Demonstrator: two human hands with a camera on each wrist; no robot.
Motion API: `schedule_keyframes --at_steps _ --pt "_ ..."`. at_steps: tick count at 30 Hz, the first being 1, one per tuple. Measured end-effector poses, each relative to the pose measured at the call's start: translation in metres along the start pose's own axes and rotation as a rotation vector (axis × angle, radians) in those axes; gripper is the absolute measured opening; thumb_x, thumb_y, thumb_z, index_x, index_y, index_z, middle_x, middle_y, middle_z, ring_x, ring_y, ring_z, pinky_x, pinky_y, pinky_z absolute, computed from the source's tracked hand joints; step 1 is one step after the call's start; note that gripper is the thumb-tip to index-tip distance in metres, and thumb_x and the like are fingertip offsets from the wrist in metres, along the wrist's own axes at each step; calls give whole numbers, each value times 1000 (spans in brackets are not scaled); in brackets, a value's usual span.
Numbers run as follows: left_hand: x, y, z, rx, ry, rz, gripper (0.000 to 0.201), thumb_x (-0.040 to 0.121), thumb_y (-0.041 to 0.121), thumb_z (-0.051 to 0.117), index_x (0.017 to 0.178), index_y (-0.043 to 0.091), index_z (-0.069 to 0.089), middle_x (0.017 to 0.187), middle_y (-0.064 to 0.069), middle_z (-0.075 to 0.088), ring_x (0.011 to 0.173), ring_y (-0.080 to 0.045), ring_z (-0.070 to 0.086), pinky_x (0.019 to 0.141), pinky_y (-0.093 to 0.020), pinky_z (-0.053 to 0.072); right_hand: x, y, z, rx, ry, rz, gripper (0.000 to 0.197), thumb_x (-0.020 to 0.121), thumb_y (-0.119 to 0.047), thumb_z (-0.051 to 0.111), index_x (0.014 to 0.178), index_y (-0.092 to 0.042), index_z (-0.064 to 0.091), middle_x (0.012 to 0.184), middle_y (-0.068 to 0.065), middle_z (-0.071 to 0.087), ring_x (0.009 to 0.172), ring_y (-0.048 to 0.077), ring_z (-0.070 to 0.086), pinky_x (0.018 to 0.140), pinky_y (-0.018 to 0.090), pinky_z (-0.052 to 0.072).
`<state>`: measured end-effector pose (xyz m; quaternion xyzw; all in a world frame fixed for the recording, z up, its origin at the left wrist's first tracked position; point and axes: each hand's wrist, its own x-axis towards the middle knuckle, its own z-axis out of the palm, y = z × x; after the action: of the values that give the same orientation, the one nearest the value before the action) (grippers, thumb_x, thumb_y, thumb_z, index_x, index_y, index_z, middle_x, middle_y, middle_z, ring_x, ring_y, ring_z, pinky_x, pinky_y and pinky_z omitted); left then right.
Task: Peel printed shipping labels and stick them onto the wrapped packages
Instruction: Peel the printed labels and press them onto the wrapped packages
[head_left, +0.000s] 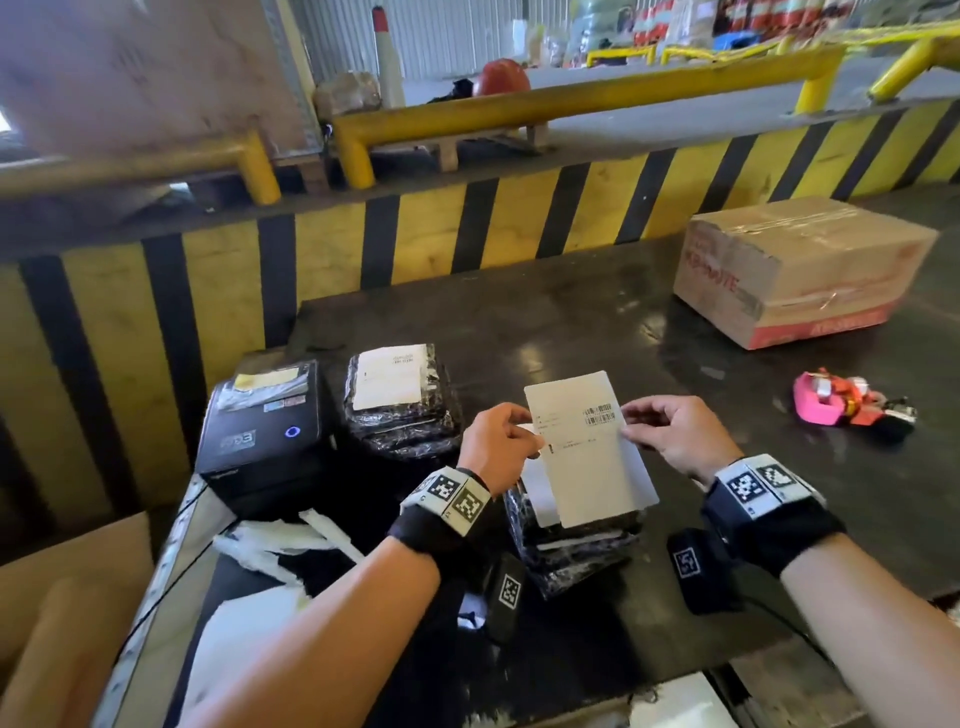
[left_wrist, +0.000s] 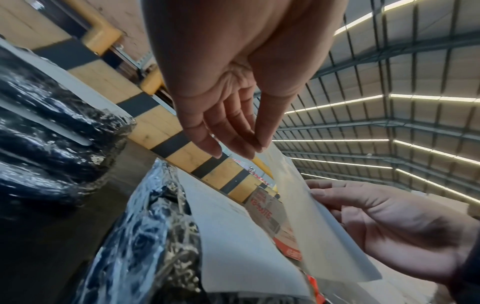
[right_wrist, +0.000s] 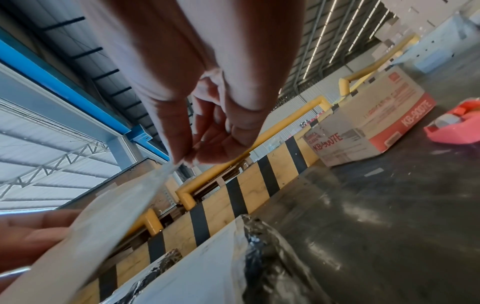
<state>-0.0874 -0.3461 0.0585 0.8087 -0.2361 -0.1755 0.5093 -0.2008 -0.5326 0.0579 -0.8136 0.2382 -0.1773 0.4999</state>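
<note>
A white printed shipping label (head_left: 582, 452) with a barcode hangs tilted over the near stack of black wrapped packages (head_left: 576, 556). My left hand (head_left: 530, 431) pinches its left edge and my right hand (head_left: 631, 421) pinches its right edge. In the left wrist view the left fingertips (left_wrist: 259, 147) pinch the label's (left_wrist: 317, 226) top corner, and the right hand (left_wrist: 389, 222) holds its side. In the right wrist view thumb and finger (right_wrist: 182, 158) nip the label's (right_wrist: 103, 226) edge. The near stack's top package (left_wrist: 145, 236) carries a white label (left_wrist: 233, 236). A second stack (head_left: 402, 415) at the left is labelled on top.
A black label printer (head_left: 265, 431) stands at the left, with crumpled white backing paper (head_left: 280, 545) in front of it. On the dark table (head_left: 519, 332) a taped cardboard box (head_left: 795, 270) sits far right and a pink tape dispenser (head_left: 831, 402) lies at the right. A yellow-black barrier (head_left: 415, 228) runs behind.
</note>
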Motion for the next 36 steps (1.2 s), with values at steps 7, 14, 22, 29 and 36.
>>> schedule_keyframes --at_steps 7,14,22,29,36 --pt "16 -12 -4 46 32 -107 21 84 6 67 101 14 58 87 -8 73 84 -18 71 84 -44 57 21 11 16 39 -44 25 20 76 -3 74 94 -10 69 92 7 70 90 21 66 91 37 53" --pt "21 -18 -2 107 43 -123 20 85 6 67 97 17 56 90 -7 73 85 -18 71 83 -42 57 26 16 24 11 -84 46 22 76 -4 74 97 -8 70 89 4 68 85 16 64 89 34 53" --pt "21 -26 2 142 45 -145 27 85 7 67 111 10 58 92 -7 73 91 -19 69 89 -40 54 24 20 28 -42 -91 62 25 78 -6 73 102 -7 68 95 6 69 84 15 64 72 19 50" --pt "22 -30 4 199 49 -133 29 86 11 65 114 11 59 92 -6 73 93 -19 67 85 -38 54 24 25 32 -82 -73 71 27 78 -9 74 104 -7 68 99 6 70 91 17 65 82 24 49" --pt "26 -32 5 208 55 -130 25 87 10 64 112 12 58 93 -6 73 94 -18 67 83 -36 54 28 25 35 -82 -58 72 28 78 -8 74 105 -7 68 98 5 69 89 15 63 80 22 48"
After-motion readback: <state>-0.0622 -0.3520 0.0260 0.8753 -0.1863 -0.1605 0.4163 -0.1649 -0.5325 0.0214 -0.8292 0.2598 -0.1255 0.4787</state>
